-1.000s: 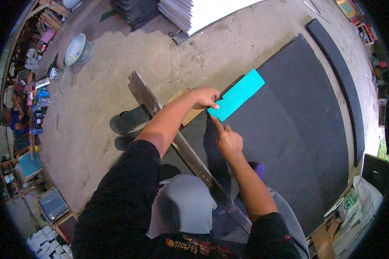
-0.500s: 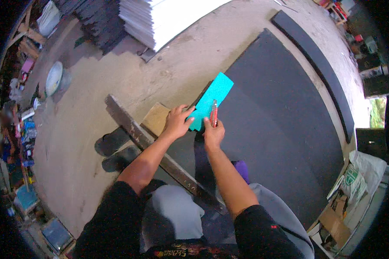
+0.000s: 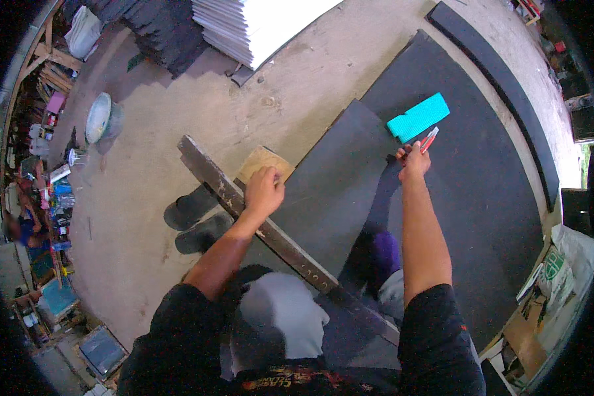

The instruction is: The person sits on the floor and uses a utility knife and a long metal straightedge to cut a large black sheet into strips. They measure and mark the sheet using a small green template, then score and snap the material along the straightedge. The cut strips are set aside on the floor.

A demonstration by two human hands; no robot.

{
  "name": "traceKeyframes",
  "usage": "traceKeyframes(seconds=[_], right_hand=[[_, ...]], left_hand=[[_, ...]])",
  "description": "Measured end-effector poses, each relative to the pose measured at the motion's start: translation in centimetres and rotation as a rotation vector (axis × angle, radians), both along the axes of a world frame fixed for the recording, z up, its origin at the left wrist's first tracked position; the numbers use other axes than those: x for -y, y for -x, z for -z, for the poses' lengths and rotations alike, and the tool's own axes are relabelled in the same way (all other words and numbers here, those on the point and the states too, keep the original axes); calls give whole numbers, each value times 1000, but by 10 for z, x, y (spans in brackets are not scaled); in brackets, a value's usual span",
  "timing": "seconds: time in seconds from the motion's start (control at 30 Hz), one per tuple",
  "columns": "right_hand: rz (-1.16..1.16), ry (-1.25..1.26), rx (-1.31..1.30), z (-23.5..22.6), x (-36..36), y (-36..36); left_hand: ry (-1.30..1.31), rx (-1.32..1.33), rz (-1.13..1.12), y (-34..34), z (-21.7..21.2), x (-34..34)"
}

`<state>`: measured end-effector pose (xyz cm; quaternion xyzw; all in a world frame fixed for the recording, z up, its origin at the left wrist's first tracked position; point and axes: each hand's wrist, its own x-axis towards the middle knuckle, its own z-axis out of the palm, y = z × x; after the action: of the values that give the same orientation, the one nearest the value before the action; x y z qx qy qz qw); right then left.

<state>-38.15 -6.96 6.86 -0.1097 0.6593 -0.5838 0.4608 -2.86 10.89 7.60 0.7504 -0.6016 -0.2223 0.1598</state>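
Note:
My right hand (image 3: 414,160) grips a red utility knife (image 3: 429,140) with its blade pointing up and away. Just beyond those fingers a teal foam-like block (image 3: 418,117), notched near one end, lies on a large dark sheet (image 3: 488,198). My left hand (image 3: 264,193) is closed with bent fingers at the edge of a tan wooden-looking block (image 3: 267,162); its fingertips are partly hidden. A long, worn straight bar (image 3: 290,254) runs diagonally under my left wrist, across a smaller dark sheet (image 3: 340,165).
Black slippers (image 3: 201,231) sit left of the bar. Stacked white sheets (image 3: 277,26) and dark sheets (image 3: 155,39) stand at the far side. A long dark strip (image 3: 501,79) curves along the right. A round basin (image 3: 100,119) rests at the left.
My left hand has left the teal block and come back to the tan block. The teal block now lies farther right on the dark sheet; my right hand moved right with the knife.

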Motion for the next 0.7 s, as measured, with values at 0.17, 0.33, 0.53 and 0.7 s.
traceKeyframes(seconds=[0.17,0.33,0.53,0.7], right_hand=[[-527,-68,-568,70,-64,10],[-750,-103,-817,45,-181,-37],[-881,-280,-956,-17,-297,-21],[-1006,-144,-919,0,-292,-9]], left_hand=[[-136,369,291,-28,-5,-31],[-317,369,451,-37,-4,-34],[-360,343,476,-27,-22,-34],[-379,338,453,-27,-24,-42]])
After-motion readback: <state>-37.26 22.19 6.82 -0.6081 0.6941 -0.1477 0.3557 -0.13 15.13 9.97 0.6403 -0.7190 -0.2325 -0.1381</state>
